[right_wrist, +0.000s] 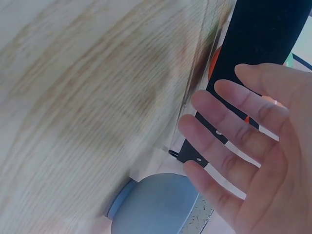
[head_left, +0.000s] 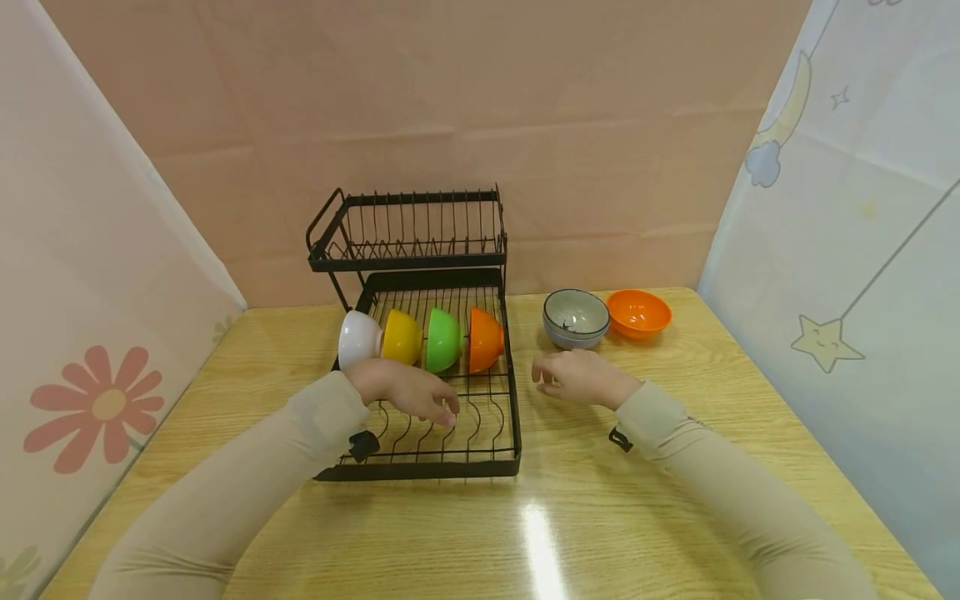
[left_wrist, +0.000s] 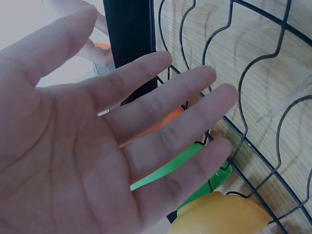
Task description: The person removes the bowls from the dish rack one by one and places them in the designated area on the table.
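My left hand (head_left: 412, 392) hovers over the front of the black dish rack (head_left: 420, 472), its fingers spread and nothing in them. Just behind it, bowls stand on edge in a row on the lower tier: a white bowl (head_left: 359, 340), a yellow bowl (head_left: 402, 337), a green bowl (head_left: 445, 341) and an orange bowl (head_left: 485, 340). To the right of the rack, my right hand (head_left: 585, 377) is held above the table with loosely bent, empty fingers. Behind that hand sit stacked grey-blue bowls (head_left: 576, 313); the outer one (right_wrist: 156, 202) shows in the right wrist view.
Another orange bowl (head_left: 639, 314) sits upright beside the grey-blue stack at the back right. The rack's raised upper tier (head_left: 408, 258) holds no dishes. A pink cloth wall (head_left: 465, 100) closes off the back of the wooden table (head_left: 600, 517), with printed panels on both sides.
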`<state>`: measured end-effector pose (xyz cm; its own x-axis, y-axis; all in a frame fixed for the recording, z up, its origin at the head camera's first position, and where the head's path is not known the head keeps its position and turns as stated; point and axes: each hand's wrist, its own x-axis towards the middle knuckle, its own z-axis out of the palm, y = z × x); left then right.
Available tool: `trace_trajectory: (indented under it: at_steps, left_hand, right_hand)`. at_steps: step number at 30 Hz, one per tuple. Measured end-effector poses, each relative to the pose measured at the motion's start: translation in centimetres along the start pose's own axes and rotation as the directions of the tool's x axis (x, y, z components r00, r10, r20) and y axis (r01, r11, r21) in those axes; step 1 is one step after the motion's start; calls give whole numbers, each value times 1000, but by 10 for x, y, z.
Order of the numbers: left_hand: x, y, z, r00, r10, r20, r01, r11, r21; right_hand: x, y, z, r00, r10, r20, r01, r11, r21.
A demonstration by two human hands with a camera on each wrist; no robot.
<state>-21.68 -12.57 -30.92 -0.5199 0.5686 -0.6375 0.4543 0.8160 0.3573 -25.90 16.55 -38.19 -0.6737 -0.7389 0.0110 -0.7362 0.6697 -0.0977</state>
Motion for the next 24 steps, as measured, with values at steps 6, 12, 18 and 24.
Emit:
trace_trajectory:
  at_steps: [6, 12, 18, 24]
  left_hand:
    - [0, 2, -5, 992, 26, -120, -27, 1000, -6]
    - [8, 3, -12, 924, -35, -380, -39, 982, -186]
    - [23, 7, -20, 860, -216, -463, -92, 825, -557]
    - [43, 11, -25, 842, -309, -442, -92, 726, -682]
  right_hand:
    - [-2, 0, 0, 999, -33, -27, 33, 999, 18]
    - [-2, 1, 0, 999, -19, -30, 19, 1000, 24]
    - [-2, 0, -1, 1000, -11, -24, 12, 999, 31]
    - [-2, 2, 0, 999, -6, -33, 7, 999, 32]
